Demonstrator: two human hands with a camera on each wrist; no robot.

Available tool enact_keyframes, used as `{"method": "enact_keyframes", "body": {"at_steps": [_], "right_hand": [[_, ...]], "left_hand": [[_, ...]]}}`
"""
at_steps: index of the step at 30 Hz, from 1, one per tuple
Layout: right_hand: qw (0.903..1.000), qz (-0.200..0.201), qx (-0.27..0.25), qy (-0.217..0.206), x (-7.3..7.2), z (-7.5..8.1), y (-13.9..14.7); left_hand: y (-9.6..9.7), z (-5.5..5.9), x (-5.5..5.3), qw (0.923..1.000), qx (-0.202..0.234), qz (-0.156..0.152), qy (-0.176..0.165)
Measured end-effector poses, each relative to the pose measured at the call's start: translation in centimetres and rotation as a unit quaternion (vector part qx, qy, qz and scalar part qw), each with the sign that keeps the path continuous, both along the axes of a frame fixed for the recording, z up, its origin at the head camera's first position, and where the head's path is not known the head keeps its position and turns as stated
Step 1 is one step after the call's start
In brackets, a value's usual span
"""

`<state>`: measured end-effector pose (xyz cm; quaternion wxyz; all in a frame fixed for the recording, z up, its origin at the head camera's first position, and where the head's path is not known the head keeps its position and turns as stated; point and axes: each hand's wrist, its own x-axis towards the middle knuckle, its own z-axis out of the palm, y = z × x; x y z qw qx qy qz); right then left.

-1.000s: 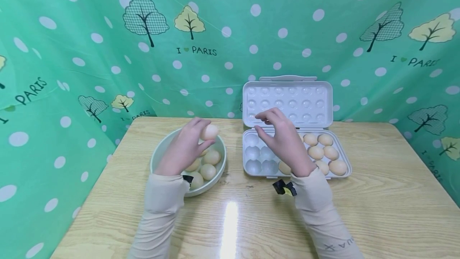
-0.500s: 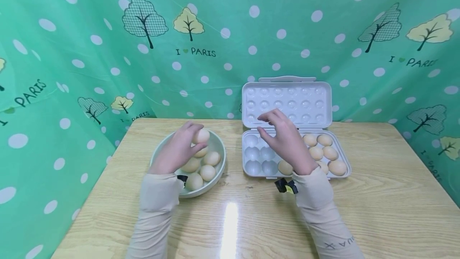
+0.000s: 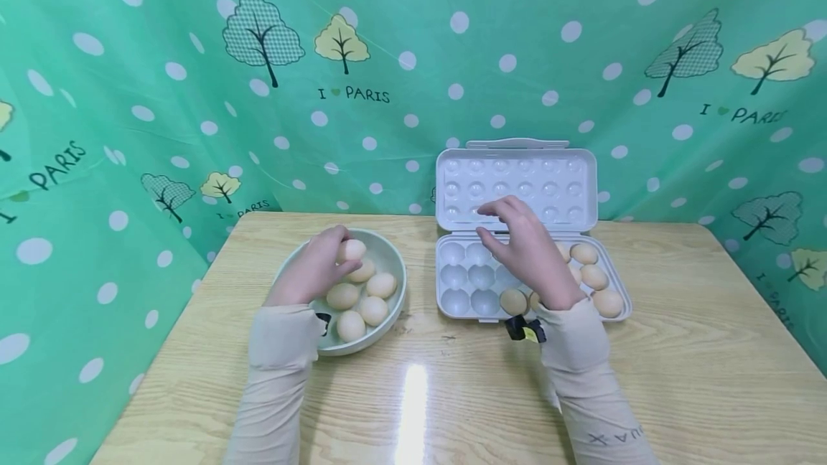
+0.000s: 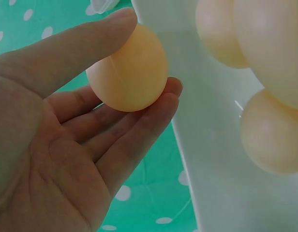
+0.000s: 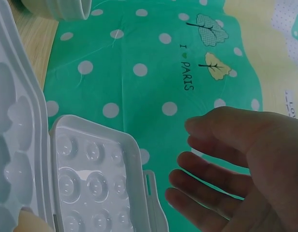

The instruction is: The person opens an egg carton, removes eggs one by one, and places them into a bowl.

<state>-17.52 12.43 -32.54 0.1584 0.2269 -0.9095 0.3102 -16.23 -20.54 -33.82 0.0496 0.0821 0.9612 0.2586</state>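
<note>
Over this tabletop [image 3: 698, 350], my worry is breakage, should my pinch slacken. The plastic egg box [image 3: 467, 288] has eggs [image 3: 607, 303] toward its right, bare cups [image 3: 454, 276] left; the bowl [image 3: 388, 253] holds loose eggs [image 3: 381, 284]. My right grip [image 3: 530, 257] hangs spread, holding nothing; my left grip [image 3: 313, 268] pinches one egg [image 4: 129, 70] over the bowl.

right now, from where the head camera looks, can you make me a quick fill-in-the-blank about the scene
1. The ____ hand holds an egg.
2. The right hand holds ____.
3. The lid of the egg carton is ____.
4. The curtain behind the table is printed with the city name ____.

Missing words: left; nothing; open; Paris.
</note>
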Motion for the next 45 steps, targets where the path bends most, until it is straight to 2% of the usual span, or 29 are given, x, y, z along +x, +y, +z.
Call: {"method": "enact_keyframes", "body": {"at_steps": [9,16,26,33,39,45], "right_hand": [[0.9971,-0.011,0.037,-0.066,-0.6,-0.5,0.8],[0.9939,-0.027,0.052,-0.094,-1.5,-1.4,1.4],[0.9849,-0.029,0.079,-0.151,-2.3,-2.4,2.2],[0.9806,-0.011,0.085,-0.176,-2.8,-3.0,2.5],[0.9777,-0.014,0.084,-0.192,-2.8,-3.6,2.5],[0.9793,-0.006,0.106,-0.172,-2.9,-4.1,2.4]], "left_hand": [[-0.5,-0.6,-0.6,0.9998,-0.016,-0.01,0.003],[-0.9,-0.9,-0.7,0.9991,-0.035,-0.012,0.021],[-1.1,-1.5,-1.1,0.9994,-0.033,0.003,-0.003],[-1.5,-1.8,-1.1,0.9993,-0.025,0.017,-0.021],[-1.8,-2.0,-1.1,0.9993,-0.031,0.004,-0.02],[-1.9,-2.0,-1.0,0.999,-0.042,-0.017,0.003]]}}
